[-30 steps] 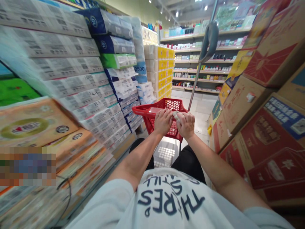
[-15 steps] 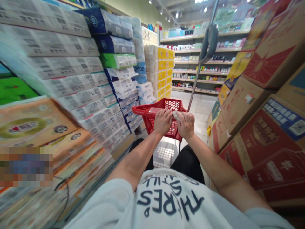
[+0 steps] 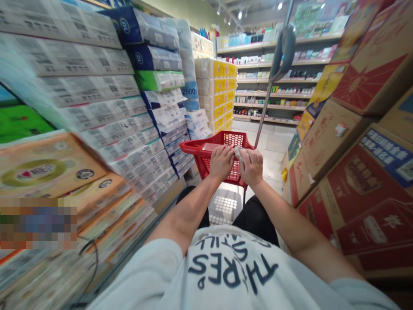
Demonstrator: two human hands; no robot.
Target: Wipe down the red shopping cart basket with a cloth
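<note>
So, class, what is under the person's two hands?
The red cart handle: its left part shows, but the stretch beneath the left hand and right hand is covered.

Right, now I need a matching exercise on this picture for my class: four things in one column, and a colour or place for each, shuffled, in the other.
Column one
1. Shopping cart
2. Right hand
3. Cardboard cartons
4. Shirt

Column two
A. Stacked along the right side of the picture
B. Pale, at the bottom of the picture
C. On the cart's handle
D. Bright red and perforated

Right pairs
1-D; 2-C; 3-A; 4-B
</note>
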